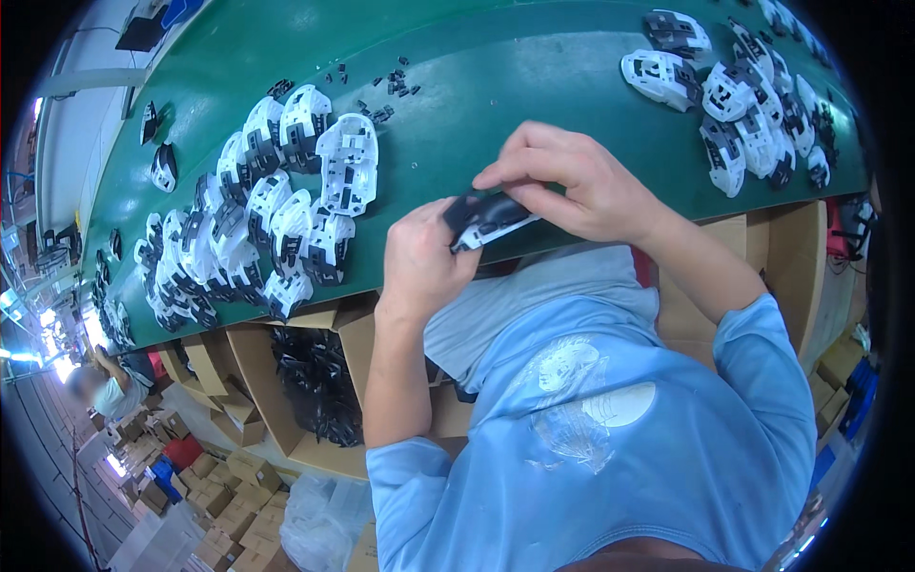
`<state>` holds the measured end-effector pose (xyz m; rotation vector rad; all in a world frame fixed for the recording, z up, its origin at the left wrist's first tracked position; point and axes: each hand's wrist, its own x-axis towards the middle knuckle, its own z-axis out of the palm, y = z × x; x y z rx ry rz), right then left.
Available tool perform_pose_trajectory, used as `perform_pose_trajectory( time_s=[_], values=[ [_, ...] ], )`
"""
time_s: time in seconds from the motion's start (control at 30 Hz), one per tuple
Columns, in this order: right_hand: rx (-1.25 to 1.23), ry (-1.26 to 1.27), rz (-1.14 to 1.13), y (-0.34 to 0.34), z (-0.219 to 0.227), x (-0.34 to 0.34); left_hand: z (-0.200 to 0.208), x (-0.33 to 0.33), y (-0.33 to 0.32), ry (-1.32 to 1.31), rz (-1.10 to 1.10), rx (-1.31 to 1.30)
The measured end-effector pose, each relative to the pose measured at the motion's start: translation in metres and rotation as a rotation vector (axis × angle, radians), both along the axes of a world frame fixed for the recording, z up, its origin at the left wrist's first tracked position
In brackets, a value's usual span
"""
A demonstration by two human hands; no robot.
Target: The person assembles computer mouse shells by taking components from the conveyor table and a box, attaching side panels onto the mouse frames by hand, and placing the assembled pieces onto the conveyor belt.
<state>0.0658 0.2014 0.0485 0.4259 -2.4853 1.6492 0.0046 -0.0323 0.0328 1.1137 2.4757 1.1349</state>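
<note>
A black-and-white plastic shell, shaped like a computer mouse casing, is held tilted over the near edge of the green table. My left hand is closed around its left end. At the upper right side of the shell, the bent fingers and thumb of my right hand are pressed together against it; whether a small part sits between them is hidden. A white shell with openings lies on the table beyond my left hand, at the edge of a large group of similar black-and-white shells.
More shells are grouped at the right. Small black parts lie scattered at the far middle. Below the table edge, a cardboard box holds black parts. Cartons cover the floor at left, where another person is visible.
</note>
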Motion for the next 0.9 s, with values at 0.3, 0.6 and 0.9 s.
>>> perform_pose_trajectory(
  time_s=[0.3,0.6,0.9],
  values=[
    [0.129,0.256,0.204,0.01,-0.023,0.006,-0.005,0.012,-0.005,-0.128,-0.025,-0.071],
    [-0.185,-0.117,0.09,0.02,-0.012,0.009,0.0,0.014,-0.003,-0.063,-0.069,-0.091],
    [0.255,0.314,0.263,0.017,-0.015,0.019,0.005,0.01,-0.003,-0.185,-0.086,-0.077]
  ],
)
